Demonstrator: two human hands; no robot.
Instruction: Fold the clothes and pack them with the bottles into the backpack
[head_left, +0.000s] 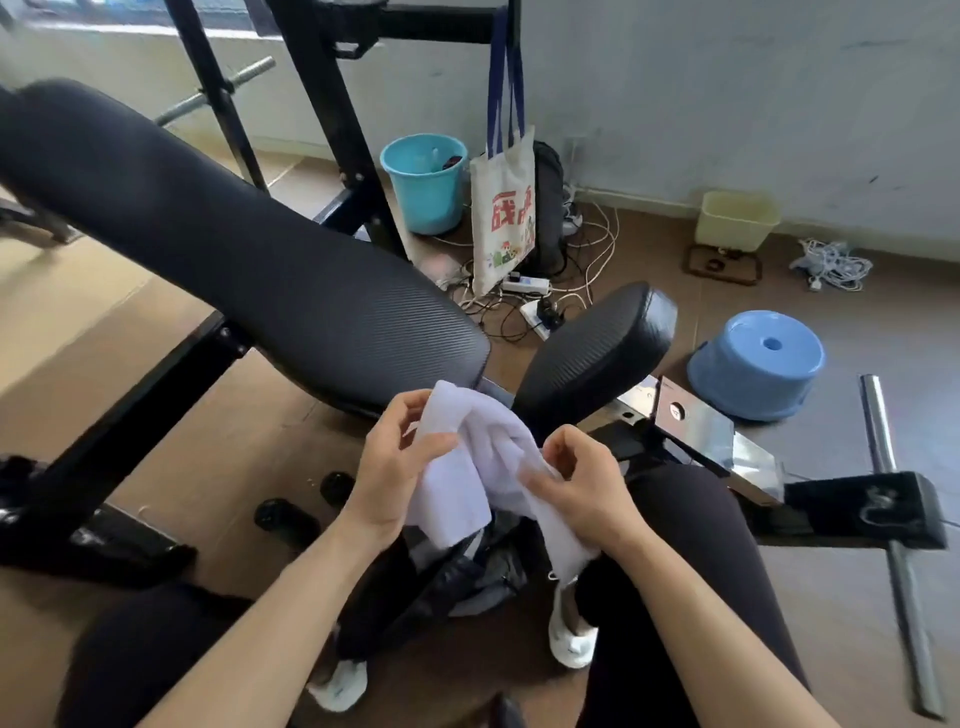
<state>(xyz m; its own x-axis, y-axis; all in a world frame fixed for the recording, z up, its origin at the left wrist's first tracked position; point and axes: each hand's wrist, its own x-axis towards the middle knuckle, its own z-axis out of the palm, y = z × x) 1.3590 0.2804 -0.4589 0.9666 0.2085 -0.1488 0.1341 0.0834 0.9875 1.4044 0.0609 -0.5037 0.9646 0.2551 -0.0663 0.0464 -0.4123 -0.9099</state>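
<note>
The task seems early: the left hand (392, 470) and right hand (579, 480) grip with curled fingers (404, 414) a crumpled white cloth (470, 452) above the dark backpack (460, 577) between the legs, not yet folded or packed

The cloth (457, 488) hides the top of the backpack (483, 566) beneath it. The bucket's (426, 200) contents are too small to tell.
</note>
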